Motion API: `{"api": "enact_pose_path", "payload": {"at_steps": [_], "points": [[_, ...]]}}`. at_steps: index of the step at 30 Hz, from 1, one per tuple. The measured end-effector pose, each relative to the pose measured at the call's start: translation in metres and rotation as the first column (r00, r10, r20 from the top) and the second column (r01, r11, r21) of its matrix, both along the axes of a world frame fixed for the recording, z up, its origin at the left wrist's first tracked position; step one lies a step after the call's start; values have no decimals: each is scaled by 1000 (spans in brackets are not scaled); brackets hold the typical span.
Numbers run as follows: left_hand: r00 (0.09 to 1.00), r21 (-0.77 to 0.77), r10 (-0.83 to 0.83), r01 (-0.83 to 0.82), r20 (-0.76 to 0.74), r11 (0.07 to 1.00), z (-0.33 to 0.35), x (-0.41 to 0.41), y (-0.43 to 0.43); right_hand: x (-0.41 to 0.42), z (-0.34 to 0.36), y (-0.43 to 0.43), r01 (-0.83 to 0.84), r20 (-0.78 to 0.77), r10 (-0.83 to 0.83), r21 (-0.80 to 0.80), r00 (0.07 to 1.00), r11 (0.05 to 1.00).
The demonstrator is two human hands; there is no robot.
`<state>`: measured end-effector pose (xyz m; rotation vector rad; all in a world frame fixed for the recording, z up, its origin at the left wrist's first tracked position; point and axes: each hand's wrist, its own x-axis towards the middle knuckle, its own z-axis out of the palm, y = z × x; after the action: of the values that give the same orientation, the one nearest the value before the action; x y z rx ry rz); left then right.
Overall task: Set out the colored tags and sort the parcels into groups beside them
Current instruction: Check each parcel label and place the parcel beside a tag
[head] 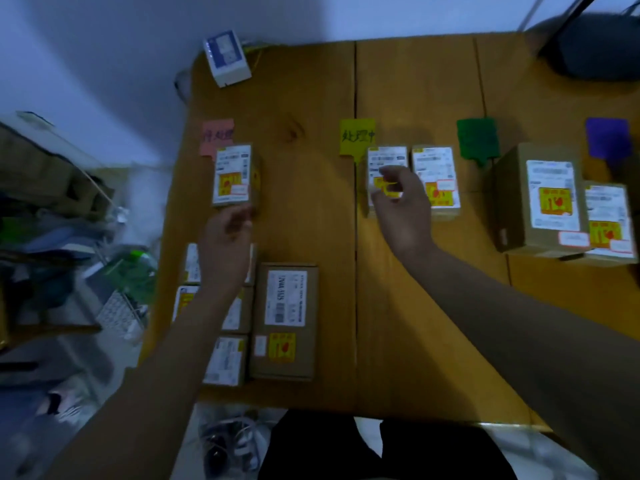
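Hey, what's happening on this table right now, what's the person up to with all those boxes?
A person is sorting small cardboard parcels on a wooden table beside four colored tags: pink tag, yellow tag, green tag, purple tag. One parcel sits by the pink tag, two by the yellow, two more on the right. The right hand hovers over a yellow-group parcel, the left hand over the unsorted pile. Neither hand holds anything.
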<state>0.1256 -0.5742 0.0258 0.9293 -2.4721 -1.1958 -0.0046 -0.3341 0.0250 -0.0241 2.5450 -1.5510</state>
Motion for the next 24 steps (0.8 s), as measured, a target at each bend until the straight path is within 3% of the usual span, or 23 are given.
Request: {"api": "enact_pose_path", "payload": {"at_steps": [2, 4, 8, 11, 14, 16, 19, 21, 22, 24], "points": [[992, -110, 37, -23, 122, 994, -7, 41, -48, 27, 1, -39, -145, 59, 144, 3, 988, 989], [960, -105, 49, -21, 277, 994, -16, 76, -89, 52, -5, -74, -300, 118, 292, 58, 949, 952], [865, 18, -95, 99, 492, 995, -34, 120, -129, 88, -29, -108, -434, 307, 366, 193, 879, 880], [807, 148, -187, 125, 560, 981, -43, 130, -130, 103, -46, -105, -502, 362, 389, 302, 847, 811], [807, 182, -254, 184, 533, 966, -49, 134, -123, 114, -54, -87, -658, 403, 520, 481, 753, 580], [807, 188, -261, 189, 530, 964, -49, 134, -119, 118, -57, -75, -695, 442, 538, 502, 718, 515], [815, -34, -174, 231, 552, 972, -42, 131, -108, 116, -59, -58, -656, 444, 485, 465, 754, 595], [917, -250, -180, 280, 357, 927, -33, 125, -90, 114, -58, -49, -622, 428, 457, 445, 780, 644], [940, -272, -239, 303, 244, 913, -29, 118, -76, 114, -58, -45, -605, 425, 441, 434, 791, 668], [901, -142, -398, 423, 173, 895, -23, 95, -47, 115, -58, -36, -562, 417, 402, 402, 815, 723]]}}
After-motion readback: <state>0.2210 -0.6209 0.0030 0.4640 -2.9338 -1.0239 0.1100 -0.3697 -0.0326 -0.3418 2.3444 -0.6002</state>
